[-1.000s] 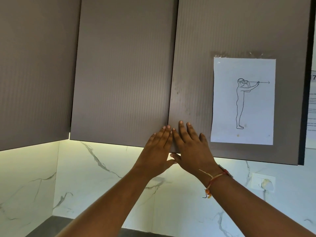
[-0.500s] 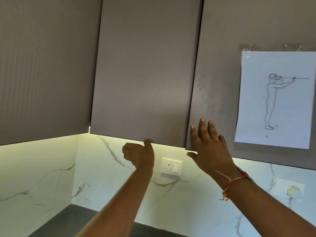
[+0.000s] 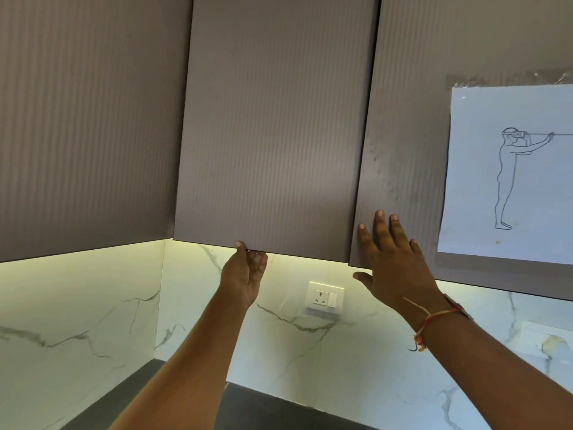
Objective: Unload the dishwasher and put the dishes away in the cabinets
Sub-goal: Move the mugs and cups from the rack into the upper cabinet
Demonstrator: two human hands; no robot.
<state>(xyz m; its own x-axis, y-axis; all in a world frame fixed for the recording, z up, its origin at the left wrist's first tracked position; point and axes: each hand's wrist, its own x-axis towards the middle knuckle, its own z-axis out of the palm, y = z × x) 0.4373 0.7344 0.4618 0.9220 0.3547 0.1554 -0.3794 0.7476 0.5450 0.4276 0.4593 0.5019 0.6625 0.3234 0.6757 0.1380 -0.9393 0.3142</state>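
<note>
A: Left hand point(image 3: 245, 274) — where?
B: Under the bottom edge of the middle door point(image 3: 273, 135). Thumb on the door's front face, fingers curled up behind the edge, so that grip is closed on the door's lower lip.
A: Right hand point(image 3: 393, 262)?
B: Flat and spread on the right door point(image 3: 409, 135), low at its left corner. Fingers straight, thumb hanging below the bottom edge. It grasps nothing, only presses.
A: Door edges?
B: Middle door's right edge stands a little forward of the right door; a dark seam runs between them. Left door point(image 3: 86, 119) is closed, meeting the middle door at the corner.
A: Room below?
B: Lit marble backsplash point(image 3: 77, 305), a socket point(image 3: 325, 297) between the two forearms, a strip of dark desk point(image 3: 263, 408) at the bottom.
A: Dishes?
B: None in view. A taped paper point(image 3: 511, 175) with a figure drawing sits on the right door, beside the right hand — not touching.
</note>
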